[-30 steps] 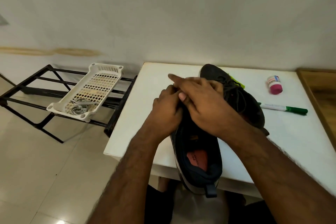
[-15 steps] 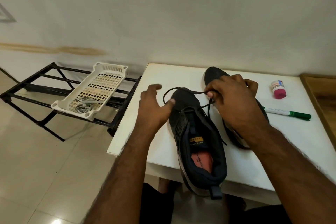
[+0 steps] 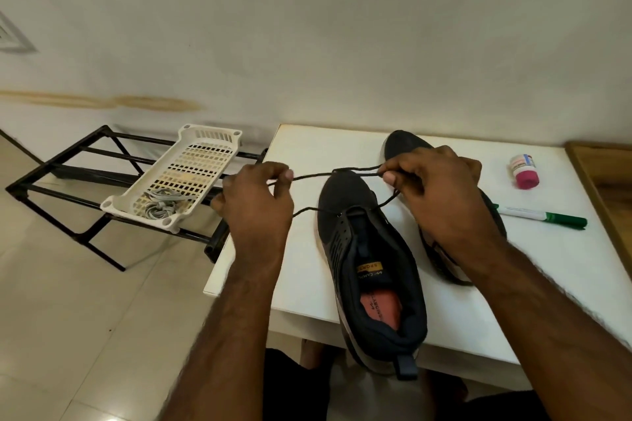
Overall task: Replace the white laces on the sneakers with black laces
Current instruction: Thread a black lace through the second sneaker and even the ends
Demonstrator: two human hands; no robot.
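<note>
Since a moment ago both hands have lifted off the near sneaker (image 3: 371, 260) and drawn apart, so the black lace (image 3: 318, 175) now stretches across its toe with its 2 runs entering the lowest eyelets; lacing of this shoe looks only just begun. The left hand (image 3: 254, 212) and right hand (image 3: 441, 196) each keep a pinching grip on a lace end. The sneaker lies on the white tabletop (image 3: 547, 270), long axis running away from the person, toe toward the wall, heel overhanging the near edge.
</note>
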